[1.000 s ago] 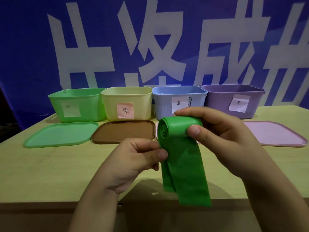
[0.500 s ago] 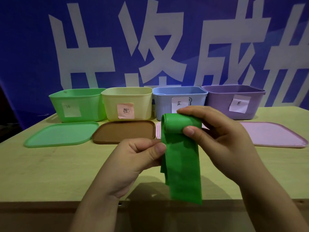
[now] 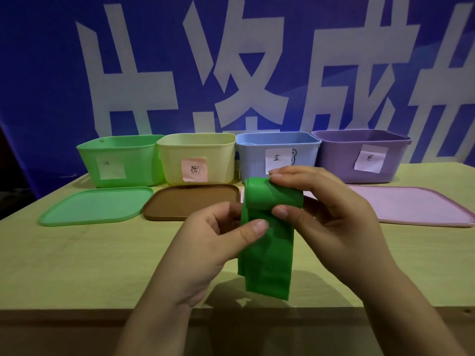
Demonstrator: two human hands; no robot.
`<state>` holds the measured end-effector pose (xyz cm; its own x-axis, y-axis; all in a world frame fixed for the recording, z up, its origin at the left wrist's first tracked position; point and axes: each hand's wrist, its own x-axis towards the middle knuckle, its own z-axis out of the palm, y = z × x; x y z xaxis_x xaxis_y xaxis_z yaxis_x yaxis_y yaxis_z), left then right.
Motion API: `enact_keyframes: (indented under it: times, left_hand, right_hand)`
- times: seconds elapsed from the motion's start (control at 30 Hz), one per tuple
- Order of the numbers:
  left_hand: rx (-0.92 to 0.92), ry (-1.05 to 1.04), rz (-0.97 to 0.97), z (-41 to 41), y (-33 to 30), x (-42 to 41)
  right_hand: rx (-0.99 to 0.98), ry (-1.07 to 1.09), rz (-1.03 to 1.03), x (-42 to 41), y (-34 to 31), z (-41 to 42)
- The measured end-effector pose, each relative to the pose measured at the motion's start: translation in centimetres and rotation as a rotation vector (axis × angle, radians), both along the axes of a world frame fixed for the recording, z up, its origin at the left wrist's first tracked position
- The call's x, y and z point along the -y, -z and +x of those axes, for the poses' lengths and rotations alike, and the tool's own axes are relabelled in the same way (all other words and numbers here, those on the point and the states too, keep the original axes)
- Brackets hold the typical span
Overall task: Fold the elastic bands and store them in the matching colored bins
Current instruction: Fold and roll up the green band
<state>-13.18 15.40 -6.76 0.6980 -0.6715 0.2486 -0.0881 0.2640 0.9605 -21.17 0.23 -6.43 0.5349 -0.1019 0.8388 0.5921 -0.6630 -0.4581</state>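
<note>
While the green band (image 3: 267, 253) is only partly rolled up, the step in hand looks like the rolling itself, done in the air just above the near edge of the table (image 3: 77, 265). In the head view, the right hand (image 3: 331, 217) holds the rolled top part, with fingers curled over it and the thumb under it. The left hand (image 3: 205, 242) pinches the band just below the roll, thumb in front. The loose end hangs down toward the near edge. Next, I think the hands need to roll up the hanging part, then carry the roll far and left to the green bin (image 3: 120, 160). Now the count: one band, four bins and four lids. From left to right the other bins are the yellow bin (image 3: 196, 158), the blue bin (image 3: 277, 155) and the purple bin (image 3: 362, 155). The lids lie in front of the bins, though the third lid is mostly hidden behind the hands.
</note>
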Motion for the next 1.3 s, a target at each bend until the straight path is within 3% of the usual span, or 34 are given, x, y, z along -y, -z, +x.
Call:
enact_keyframes:
  times: [0.33,0.53,0.6,0.7,0.8,0.93,1.13,1.3]
  left_hand:
    - [0.119,-0.09,-0.097,-1.2,0.1,0.7]
    - [0.061,-0.049,-0.148,-0.9,0.5,0.5]
    - [0.009,-0.081,-0.167,-1.2,0.5,0.8]
    - [-0.052,-0.073,-0.182,-1.5,0.0,0.9]
    - [0.064,-0.073,-0.142,-1.4,-0.5,0.6]
    - [0.091,-0.057,-0.097,-1.0,-0.4,0.4]
    - [0.035,-0.017,0.017,-0.2,0.1,0.5]
    - [0.093,-0.067,0.006,-1.0,0.3,1.3]
  right_hand:
    - [0.101,0.147,-0.142,-0.1,-0.2,-0.6]
    - [0.133,0.251,-0.268,-1.1,0.2,-0.5]
    - [0.08,0.198,-0.227,-0.9,0.3,-0.6]
    - [-0.183,-0.103,0.063,-0.4,-0.2,-1.2]
    - [-0.322,-0.209,0.288,-0.2,-0.7,-1.8]
    - [-0.321,-0.131,0.324,-0.3,-0.8,-1.7]
    - [-0.247,-0.183,0.439,-0.5,-1.2,-2.1]
    - [-0.177,-0.06,0.397,-1.1,-0.3,-1.1]
